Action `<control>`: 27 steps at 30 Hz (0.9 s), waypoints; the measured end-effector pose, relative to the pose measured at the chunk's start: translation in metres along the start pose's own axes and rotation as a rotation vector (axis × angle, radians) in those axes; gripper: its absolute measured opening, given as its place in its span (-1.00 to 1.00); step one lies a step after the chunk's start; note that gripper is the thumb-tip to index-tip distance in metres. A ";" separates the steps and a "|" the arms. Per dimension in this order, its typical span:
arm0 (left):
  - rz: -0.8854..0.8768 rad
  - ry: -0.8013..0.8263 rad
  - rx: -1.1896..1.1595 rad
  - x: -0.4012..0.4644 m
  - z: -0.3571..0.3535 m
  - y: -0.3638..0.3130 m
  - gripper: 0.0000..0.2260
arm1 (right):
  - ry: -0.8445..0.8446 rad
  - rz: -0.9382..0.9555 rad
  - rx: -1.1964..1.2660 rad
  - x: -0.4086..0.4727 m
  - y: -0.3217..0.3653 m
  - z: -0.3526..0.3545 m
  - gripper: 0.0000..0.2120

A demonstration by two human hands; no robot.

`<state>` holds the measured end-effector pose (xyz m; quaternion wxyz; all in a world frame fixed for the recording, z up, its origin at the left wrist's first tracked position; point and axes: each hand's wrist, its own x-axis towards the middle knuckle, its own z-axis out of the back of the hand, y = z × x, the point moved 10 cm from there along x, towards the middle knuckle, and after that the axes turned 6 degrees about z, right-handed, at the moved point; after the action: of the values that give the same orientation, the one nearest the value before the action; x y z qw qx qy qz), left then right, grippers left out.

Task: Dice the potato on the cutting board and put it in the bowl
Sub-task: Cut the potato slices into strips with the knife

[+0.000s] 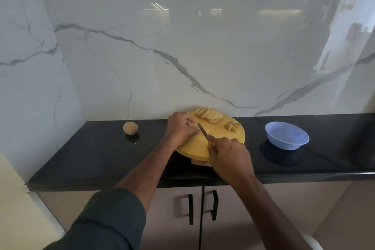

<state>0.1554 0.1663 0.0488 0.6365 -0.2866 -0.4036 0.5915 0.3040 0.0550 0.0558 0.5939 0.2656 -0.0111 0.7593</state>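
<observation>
1. I'm seeing the left hand (181, 128) curling down on the left side of the round cutting board (203, 146), fingers tucked. My guess: it's pinning a potato piece so the piece isn't sliding under the blade. The piece itself is mostly hidden by the fingers, so I can't tell its shape.
2. The right hand (229, 157) is closing around the yellow handle of the knife (203, 131), w/ the blade angling up-left toward the left fingertips. The blade is sitting just beside those fingertips, prob. so each cut lands close to the grip.
3. Potato slices (209, 115) are fanning out in a row along the far edge of the board, clear of both hands; seems they're parked there to keep the cutting zone free.
4. A small heap of cut bits (231, 127) is lying toward the board's right side, beyond the right hand, on the bowl side.
5. The blue bowl (287, 136) is standing on the dark desk (81, 158) right of the board, well apart from both hands. Looks empty, though glare is making that hard to confirm.
6. A whole potato (130, 128) is waiting on the desk left of the board, near the left hand but not touching it.
7. I'm judging dicing is partway; nothing's in the bowl yet, as far as I can see.
</observation>
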 end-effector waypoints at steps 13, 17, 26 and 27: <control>-0.056 0.010 0.044 -0.003 0.000 -0.010 -0.79 | 0.130 0.054 -0.002 0.023 0.001 -0.007 -0.63; -0.140 0.035 0.115 -0.008 -0.001 -0.022 -0.82 | 0.117 0.056 -0.067 0.028 0.005 -0.012 -0.63; -0.169 0.131 0.191 -0.009 -0.012 -0.028 -0.79 | 0.136 0.059 -0.037 0.000 -0.011 -0.001 -0.65; -0.172 0.131 0.197 -0.009 -0.013 -0.028 -0.78 | 0.150 0.064 -0.021 -0.003 -0.012 0.002 -0.65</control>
<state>0.1818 0.1549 0.0644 0.7348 -0.2254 -0.3242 0.5515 0.3158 0.0551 0.0525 0.5711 0.2011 0.0171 0.7956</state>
